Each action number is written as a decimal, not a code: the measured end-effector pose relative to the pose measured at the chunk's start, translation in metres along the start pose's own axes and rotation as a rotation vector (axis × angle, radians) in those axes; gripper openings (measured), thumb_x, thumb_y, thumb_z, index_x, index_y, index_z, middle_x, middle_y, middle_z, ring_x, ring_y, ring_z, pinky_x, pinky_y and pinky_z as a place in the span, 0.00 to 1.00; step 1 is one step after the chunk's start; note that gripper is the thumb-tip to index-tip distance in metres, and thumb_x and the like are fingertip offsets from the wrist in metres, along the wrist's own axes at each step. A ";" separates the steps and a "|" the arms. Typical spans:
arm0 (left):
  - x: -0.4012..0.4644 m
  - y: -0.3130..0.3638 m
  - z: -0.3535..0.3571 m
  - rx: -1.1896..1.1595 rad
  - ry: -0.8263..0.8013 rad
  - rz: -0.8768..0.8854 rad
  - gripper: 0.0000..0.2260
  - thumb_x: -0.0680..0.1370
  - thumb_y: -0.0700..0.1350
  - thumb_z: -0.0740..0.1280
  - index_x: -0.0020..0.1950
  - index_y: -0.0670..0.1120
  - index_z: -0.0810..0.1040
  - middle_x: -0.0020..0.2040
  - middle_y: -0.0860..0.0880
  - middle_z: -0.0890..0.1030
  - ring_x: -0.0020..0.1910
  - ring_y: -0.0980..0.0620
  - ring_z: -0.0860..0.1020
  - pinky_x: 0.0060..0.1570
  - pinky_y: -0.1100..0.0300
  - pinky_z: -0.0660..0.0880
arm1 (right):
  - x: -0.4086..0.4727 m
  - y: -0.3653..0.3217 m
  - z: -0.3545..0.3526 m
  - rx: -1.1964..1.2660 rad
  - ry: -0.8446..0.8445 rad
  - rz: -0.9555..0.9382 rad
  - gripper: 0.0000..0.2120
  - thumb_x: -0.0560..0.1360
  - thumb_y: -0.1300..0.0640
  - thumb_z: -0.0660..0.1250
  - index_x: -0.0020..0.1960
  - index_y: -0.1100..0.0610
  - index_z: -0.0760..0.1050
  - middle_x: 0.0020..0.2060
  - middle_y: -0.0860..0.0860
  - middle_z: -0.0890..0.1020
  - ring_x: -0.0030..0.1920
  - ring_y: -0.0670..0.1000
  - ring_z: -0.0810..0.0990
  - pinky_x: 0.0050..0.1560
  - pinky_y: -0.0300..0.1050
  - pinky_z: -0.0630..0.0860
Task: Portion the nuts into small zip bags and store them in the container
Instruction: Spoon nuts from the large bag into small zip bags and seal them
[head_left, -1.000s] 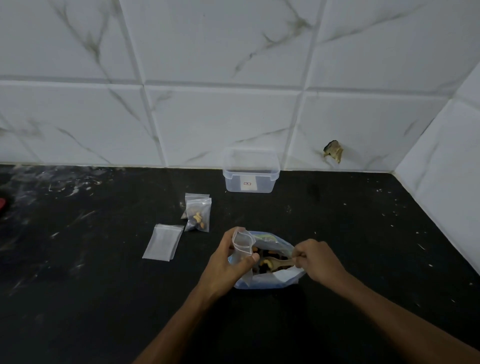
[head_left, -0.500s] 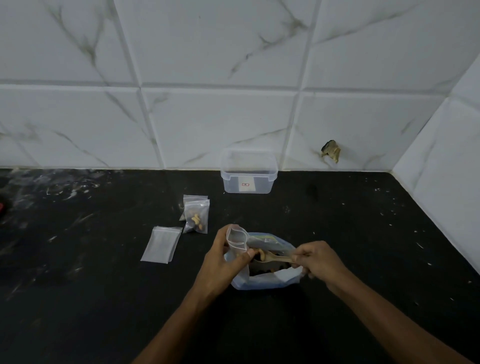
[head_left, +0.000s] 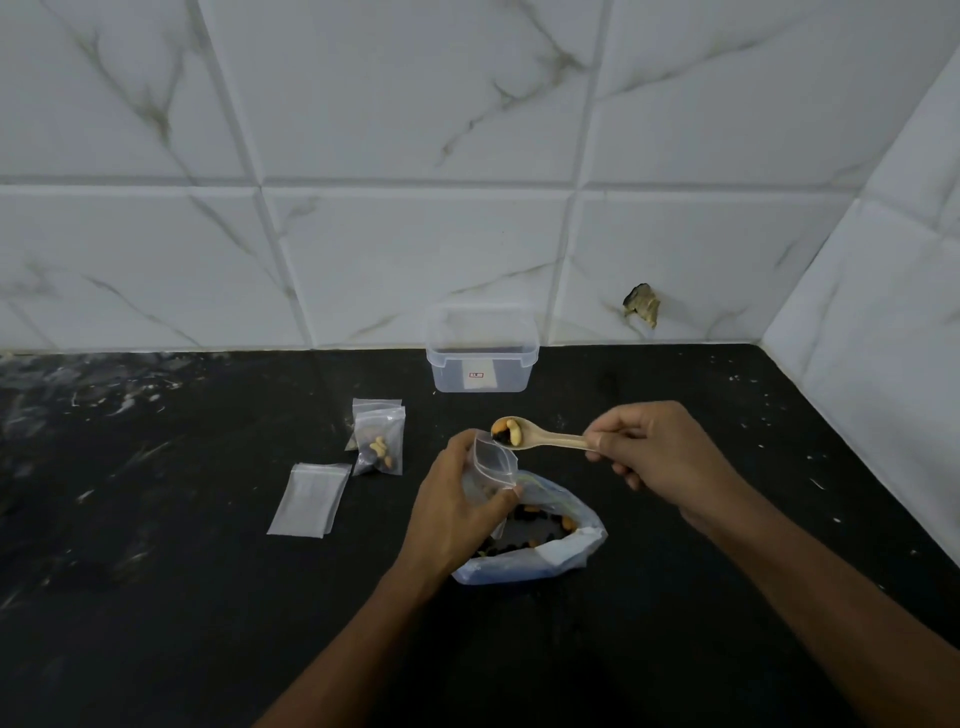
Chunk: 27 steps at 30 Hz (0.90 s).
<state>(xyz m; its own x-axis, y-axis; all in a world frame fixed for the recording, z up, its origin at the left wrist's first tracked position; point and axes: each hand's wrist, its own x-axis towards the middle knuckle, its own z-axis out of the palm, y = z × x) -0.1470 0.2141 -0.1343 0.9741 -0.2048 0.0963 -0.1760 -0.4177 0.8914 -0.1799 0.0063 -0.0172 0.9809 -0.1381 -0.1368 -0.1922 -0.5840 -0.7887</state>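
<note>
nuts (head_left: 511, 432) fill the bowl of a wooden spoon (head_left: 540, 438), gripped by the right hand (head_left: 657, 452) just above a small zip bag (head_left: 496, 462) pinched upright by the left hand (head_left: 457, 501), over the large nut bag (head_left: 540, 535). the open container (head_left: 481, 349) stands by the wall.

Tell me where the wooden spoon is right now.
In the head view the wooden spoon is held in the right hand just right of center, its loaded bowl above the mouth of the small zip bag that the left hand holds.
</note>
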 end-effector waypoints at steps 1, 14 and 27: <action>0.000 0.001 0.002 -0.001 0.003 0.002 0.25 0.70 0.55 0.73 0.63 0.64 0.66 0.58 0.60 0.77 0.58 0.61 0.76 0.58 0.54 0.77 | -0.003 -0.003 0.003 -0.105 0.031 -0.073 0.06 0.77 0.59 0.67 0.45 0.51 0.82 0.35 0.47 0.83 0.32 0.40 0.78 0.30 0.31 0.72; -0.002 0.000 0.008 -0.077 -0.011 -0.004 0.25 0.71 0.51 0.74 0.64 0.60 0.67 0.56 0.57 0.80 0.55 0.61 0.79 0.56 0.58 0.78 | -0.030 0.005 0.046 -0.847 0.079 -0.848 0.05 0.67 0.57 0.64 0.39 0.54 0.78 0.31 0.48 0.76 0.29 0.45 0.73 0.26 0.35 0.68; -0.006 0.006 0.013 -0.121 -0.007 0.037 0.30 0.67 0.57 0.73 0.67 0.57 0.68 0.57 0.55 0.79 0.57 0.57 0.79 0.56 0.51 0.79 | -0.023 -0.018 0.048 -0.816 0.113 -0.918 0.09 0.64 0.52 0.71 0.31 0.56 0.75 0.26 0.50 0.74 0.26 0.48 0.72 0.24 0.36 0.61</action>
<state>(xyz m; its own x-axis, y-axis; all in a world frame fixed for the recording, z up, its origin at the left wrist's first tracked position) -0.1560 0.2011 -0.1353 0.9662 -0.2242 0.1272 -0.1926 -0.2999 0.9343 -0.1980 0.0588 -0.0288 0.7618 0.5421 0.3547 0.5649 -0.8239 0.0458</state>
